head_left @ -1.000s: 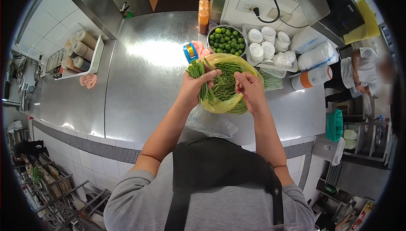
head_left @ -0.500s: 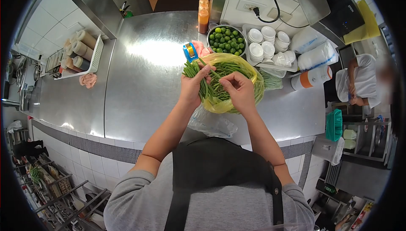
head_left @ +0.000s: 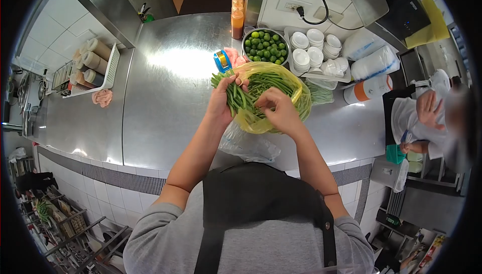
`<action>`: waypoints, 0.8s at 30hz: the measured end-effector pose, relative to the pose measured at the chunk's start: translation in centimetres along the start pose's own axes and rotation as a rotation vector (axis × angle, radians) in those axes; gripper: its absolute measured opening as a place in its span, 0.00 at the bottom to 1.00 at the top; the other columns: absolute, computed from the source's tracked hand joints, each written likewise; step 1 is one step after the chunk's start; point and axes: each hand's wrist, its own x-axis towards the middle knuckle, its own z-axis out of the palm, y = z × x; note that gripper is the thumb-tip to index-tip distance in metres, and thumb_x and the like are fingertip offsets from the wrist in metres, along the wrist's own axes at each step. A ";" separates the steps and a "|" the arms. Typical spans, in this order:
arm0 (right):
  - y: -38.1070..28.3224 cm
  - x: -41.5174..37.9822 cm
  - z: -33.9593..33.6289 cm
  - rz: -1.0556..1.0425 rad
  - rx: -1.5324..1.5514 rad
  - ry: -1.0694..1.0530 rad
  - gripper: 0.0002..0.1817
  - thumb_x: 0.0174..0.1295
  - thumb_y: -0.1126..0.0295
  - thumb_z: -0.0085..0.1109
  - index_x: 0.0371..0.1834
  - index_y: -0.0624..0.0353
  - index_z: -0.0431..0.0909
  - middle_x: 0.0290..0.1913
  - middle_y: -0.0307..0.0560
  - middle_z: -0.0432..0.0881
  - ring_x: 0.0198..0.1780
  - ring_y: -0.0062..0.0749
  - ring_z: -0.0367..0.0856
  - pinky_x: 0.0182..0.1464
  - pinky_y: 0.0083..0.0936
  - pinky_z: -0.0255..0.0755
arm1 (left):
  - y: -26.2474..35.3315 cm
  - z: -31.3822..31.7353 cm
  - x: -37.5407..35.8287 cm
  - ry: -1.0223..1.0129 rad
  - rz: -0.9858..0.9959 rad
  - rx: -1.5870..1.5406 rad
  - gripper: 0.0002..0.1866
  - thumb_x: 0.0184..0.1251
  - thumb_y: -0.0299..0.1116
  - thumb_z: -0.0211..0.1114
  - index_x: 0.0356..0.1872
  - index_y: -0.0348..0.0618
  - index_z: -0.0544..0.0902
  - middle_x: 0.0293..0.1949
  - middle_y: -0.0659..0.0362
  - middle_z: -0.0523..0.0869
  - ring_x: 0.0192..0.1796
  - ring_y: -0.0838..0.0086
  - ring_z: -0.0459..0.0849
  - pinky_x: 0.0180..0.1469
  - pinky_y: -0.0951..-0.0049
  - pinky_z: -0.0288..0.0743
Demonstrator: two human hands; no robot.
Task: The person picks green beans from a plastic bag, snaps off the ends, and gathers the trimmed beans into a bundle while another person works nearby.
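Reference = yellow bag (head_left: 298, 94), sitting on the metal counter (head_left: 165, 113), mouth wide, green beans (head_left: 271, 80) piled inside.

Left hand (head_left: 221, 98): closed round a bunch of beans (head_left: 234, 97), at the left edge of the yellow bag. Thumb up on the bunch, bean ends sticking out past the hand both ways.

Right hand (head_left: 282, 112): over the near part of the yellow bag, fingers bent, tips down at the beans near the bunch. Can't tell if a bean is pinched; the hand covers it.

Around the yellow bag:
- Just behind: metal bowl (head_left: 244, 48) full of limes (head_left: 265, 46).
- Behind and left: blue tape roll (head_left: 222, 61), with a pink cloth (head_left: 235, 57) touching it. Sauce bottles (head_left: 237, 20) further behind.
- Behind and right: white tray (head_left: 329, 78) with stacks of small white cups (head_left: 300, 59).
- Right: white container (head_left: 370, 89) with an orange band.
- Near side: crumpled clear plastic bag (head_left: 249, 146).
- Well left: white basket (head_left: 111, 68) of bottles (head_left: 95, 62), second pink cloth (head_left: 102, 98) just beside it.

Far right of the yellow bag: another person in a white top (head_left: 407, 116), one palm raised.
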 end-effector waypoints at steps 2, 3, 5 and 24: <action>1.4 0.3 -1.0 0.047 -0.216 0.215 0.11 0.58 0.84 0.59 0.41 0.63 0.84 0.41 0.45 0.82 0.41 0.30 0.84 0.45 0.25 0.77 | 0.1 -0.5 -0.1 -0.055 -0.037 -0.079 0.07 0.74 0.27 0.58 0.47 0.35 0.74 0.36 0.58 0.84 0.37 0.70 0.86 0.45 0.72 0.87; 1.0 0.5 -1.6 0.129 -0.233 0.257 0.10 0.58 0.84 0.59 0.42 0.63 0.84 0.42 0.46 0.82 0.40 0.33 0.84 0.45 0.28 0.78 | 0.1 -0.5 -0.1 -0.054 -0.034 -0.081 0.07 0.74 0.27 0.58 0.47 0.35 0.74 0.36 0.58 0.84 0.37 0.70 0.86 0.45 0.72 0.87; 2.2 0.6 -2.6 0.153 -0.291 0.286 0.10 0.58 0.84 0.59 0.42 0.63 0.84 0.42 0.48 0.83 0.41 0.35 0.84 0.46 0.29 0.78 | -0.1 -0.2 -0.1 0.043 0.006 -0.041 0.06 0.74 0.27 0.58 0.46 0.36 0.74 0.36 0.57 0.83 0.35 0.71 0.85 0.42 0.73 0.87; 0.6 0.5 -2.8 0.144 -0.217 0.395 0.09 0.53 0.78 0.71 0.33 0.62 0.79 0.32 0.40 0.83 0.35 0.26 0.82 0.39 0.25 0.75 | -1.9 2.1 -1.8 0.135 -0.056 0.269 0.12 0.65 0.31 0.74 0.43 0.42 0.79 0.26 0.65 0.80 0.21 0.84 0.75 0.23 0.83 0.71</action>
